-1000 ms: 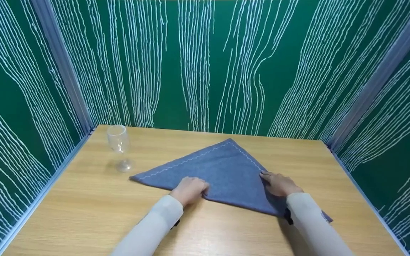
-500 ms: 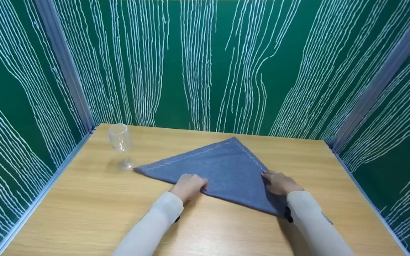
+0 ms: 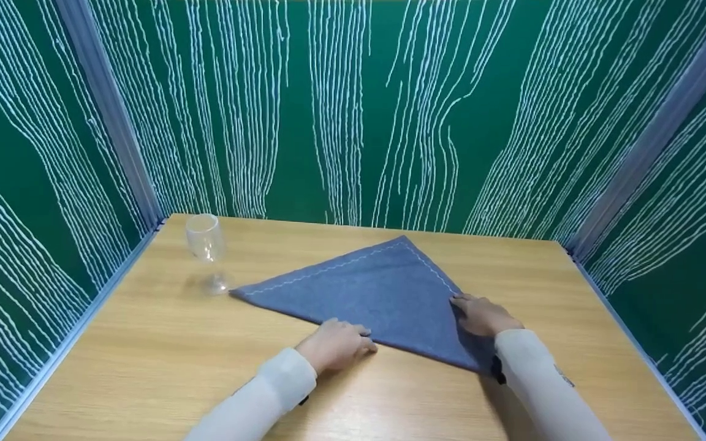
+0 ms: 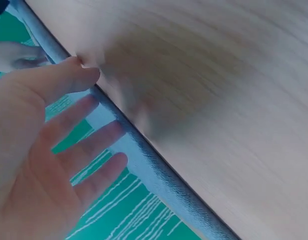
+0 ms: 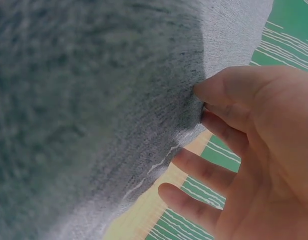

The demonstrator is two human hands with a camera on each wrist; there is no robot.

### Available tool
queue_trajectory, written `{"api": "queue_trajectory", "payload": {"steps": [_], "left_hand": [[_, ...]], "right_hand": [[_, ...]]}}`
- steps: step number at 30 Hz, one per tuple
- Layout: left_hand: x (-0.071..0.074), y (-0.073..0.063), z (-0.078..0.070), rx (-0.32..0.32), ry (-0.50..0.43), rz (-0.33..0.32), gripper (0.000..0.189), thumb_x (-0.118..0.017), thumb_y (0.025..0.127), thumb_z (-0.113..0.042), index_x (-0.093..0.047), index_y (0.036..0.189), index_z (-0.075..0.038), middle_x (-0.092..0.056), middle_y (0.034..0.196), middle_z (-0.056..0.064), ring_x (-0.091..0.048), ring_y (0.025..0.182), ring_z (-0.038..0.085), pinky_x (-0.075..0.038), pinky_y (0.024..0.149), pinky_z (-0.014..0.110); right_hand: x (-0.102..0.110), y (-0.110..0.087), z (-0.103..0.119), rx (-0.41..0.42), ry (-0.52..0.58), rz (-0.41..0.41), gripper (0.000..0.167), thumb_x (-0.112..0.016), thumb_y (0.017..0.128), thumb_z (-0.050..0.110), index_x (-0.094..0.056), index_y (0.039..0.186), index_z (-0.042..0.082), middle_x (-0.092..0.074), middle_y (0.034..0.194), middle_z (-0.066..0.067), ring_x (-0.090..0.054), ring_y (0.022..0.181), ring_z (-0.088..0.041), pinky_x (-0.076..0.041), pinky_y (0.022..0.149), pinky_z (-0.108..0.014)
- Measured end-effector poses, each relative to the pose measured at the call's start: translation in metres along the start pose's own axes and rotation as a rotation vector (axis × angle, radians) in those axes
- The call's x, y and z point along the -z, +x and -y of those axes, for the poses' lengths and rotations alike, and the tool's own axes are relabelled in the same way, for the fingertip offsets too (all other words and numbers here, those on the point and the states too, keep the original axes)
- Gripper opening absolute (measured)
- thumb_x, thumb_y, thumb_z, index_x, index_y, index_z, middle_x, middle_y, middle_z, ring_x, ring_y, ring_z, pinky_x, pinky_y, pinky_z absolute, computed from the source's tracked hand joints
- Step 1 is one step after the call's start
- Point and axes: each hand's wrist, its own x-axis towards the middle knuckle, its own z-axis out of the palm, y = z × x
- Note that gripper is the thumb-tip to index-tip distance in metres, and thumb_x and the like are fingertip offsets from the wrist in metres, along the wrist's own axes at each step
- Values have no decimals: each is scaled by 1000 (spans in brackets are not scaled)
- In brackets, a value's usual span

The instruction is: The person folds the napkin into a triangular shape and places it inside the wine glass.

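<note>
A grey-blue cloth [image 3: 377,288] with white zigzag stitching lies folded into a triangle on the wooden table. Its far tip points at the back wall. My left hand [image 3: 337,344] is at the cloth's near folded edge, thumb and index finger apart; in the left wrist view its other fingers [image 4: 101,175] are spread loosely along that edge. At the right side, my right hand [image 3: 485,315] pinches the cloth between thumb and index finger, its other fingers extended, as the right wrist view shows. The cloth's right corner is hidden under the right sleeve.
A clear stemmed glass [image 3: 206,251] stands upright at the back left, its foot close to the cloth's left corner. Green walls [image 3: 292,171] with white wavy lines enclose the table [image 3: 163,367] at the back and both sides.
The cloth has shifted slightly right, its left corner now nearer the glass. My left hand has loosened from the near edge, opened its fingers and moved a little nearer and right. The right hand keeps its pinch.
</note>
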Motion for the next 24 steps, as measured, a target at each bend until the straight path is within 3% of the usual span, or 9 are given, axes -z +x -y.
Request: {"api": "queue_trajectory", "payload": {"steps": [7,14,24], "left_hand": [[0,1,-4,12,7,42,39,-50,105,-21,-57,143,-20,-51,148,-5,-50,133,21,-40,108,46],[-2,2,-2,32,10,47,42,-49,104,-24,-54,145,-17,-50,148,-3,-48,135,20,-41,108,43],[-6,5,16,102,-24,56,47,-51,103,-28,-50,149,-17,-42,155,-3,-41,140,26,-37,111,44]], "right_hand": [[1,-3,-1,9,-16,4,55,-52,100,11,-41,153,9,-31,157,-24,-28,140,-52,-27,107,-70],[2,-4,-2,47,-57,8,54,-54,98,9,-43,151,4,-34,155,-25,-33,137,-53,-32,105,-67],[2,-15,7,1,-44,37,54,-55,98,12,-44,151,5,-32,156,-26,-35,136,-53,-35,103,-68]]}}
